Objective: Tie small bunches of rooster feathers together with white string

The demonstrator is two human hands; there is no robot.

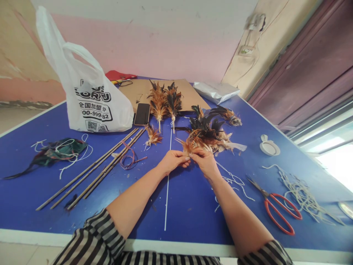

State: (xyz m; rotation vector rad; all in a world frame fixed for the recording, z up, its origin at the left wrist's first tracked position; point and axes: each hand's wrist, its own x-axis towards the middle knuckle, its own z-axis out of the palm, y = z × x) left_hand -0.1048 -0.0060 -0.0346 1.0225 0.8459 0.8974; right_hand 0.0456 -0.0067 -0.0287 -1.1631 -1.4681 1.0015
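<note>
Left hand (177, 162) and right hand (203, 159), each grip closed, pinch a small orange-brown feather bundle (188, 147) above the blue counter (193, 221). Behind, on the left, stands a black-printed white plastic carrier bag (93, 82); a flat silver packet (216, 92) lies right; both containers' contents are hidden.

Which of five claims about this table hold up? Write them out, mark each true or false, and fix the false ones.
1. The left hand and right hand meet at some feathers. True.
2. The scissors are in the left hand. False: they lie on the table.
3. The scissors' handles are red. True.
4. The bag is black all over. False: it is white with black print.
5. The sticks lie left of the scissors. True.
</note>
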